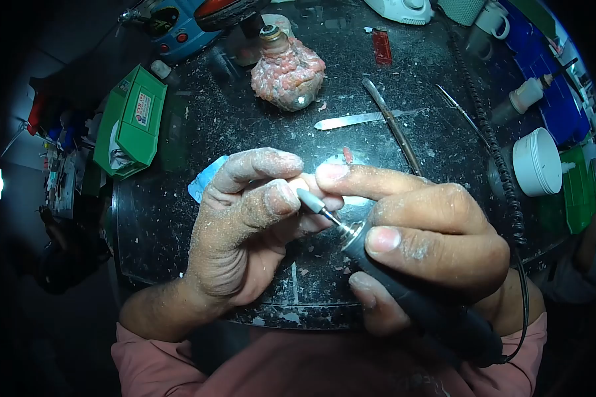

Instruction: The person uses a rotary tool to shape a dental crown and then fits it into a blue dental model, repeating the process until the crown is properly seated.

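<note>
My right hand [437,225] is wrapped round a black rotary handpiece [420,298], whose body slants down toward my right forearm. A grey-blue pointed grinding bit [310,200] sits in its metal collet, with the tip close by my left thumb. My left hand [235,218], dusted with pale powder, is closed in a pinch. Between its fingertips is a small pale piece [303,182], mostly hidden by fingers and too covered to name. The extended index finger of my right hand reaches over to this spot, touching or nearly touching the left fingertips.
A wax-smeared burner [288,76] stands at the back. A scalpel-like blade [349,122] and a dark-handled tool [394,126] lie ahead. A green bin [139,112] is left; a white tub [538,162] and coiled cord [493,132] are right. Scraps and dust dot the black tabletop [205,112].
</note>
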`<state>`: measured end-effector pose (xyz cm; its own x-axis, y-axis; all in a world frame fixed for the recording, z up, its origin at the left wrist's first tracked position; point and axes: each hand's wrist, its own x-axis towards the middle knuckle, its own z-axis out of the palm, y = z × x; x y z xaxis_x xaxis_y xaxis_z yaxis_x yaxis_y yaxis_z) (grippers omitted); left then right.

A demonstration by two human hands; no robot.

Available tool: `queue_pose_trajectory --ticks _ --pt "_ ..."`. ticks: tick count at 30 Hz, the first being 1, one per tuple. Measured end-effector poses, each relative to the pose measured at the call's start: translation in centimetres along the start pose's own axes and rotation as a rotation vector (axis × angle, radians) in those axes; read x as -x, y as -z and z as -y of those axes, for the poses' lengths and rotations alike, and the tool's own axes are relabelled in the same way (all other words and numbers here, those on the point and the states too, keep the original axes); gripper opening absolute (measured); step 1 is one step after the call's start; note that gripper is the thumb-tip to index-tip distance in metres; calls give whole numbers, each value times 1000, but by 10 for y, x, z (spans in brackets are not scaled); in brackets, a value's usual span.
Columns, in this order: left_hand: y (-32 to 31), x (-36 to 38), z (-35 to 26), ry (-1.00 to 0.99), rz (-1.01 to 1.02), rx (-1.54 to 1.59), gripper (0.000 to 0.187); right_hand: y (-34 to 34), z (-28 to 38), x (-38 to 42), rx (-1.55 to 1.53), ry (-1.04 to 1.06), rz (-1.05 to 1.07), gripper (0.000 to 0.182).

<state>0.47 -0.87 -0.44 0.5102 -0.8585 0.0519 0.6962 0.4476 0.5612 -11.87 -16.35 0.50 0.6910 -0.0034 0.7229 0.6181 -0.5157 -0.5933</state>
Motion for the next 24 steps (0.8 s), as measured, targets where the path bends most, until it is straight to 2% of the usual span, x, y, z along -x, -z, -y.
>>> queue_pose_trajectory --ticks 2,9,16,24 --pt "1 0 -1 14 3 4 23 0 -2 1 -31 40 -12 35" --pt "0 1 -1 43 -56 17 14 0 2 2 -11 -27 -14 35" --pt "1 0 -1 22 -50 -26 13 -8 -10 2 39 64 -89 34" --pt "0 0 1 13 -67 -62 14 -9 -9 3 6 62 -89 38"
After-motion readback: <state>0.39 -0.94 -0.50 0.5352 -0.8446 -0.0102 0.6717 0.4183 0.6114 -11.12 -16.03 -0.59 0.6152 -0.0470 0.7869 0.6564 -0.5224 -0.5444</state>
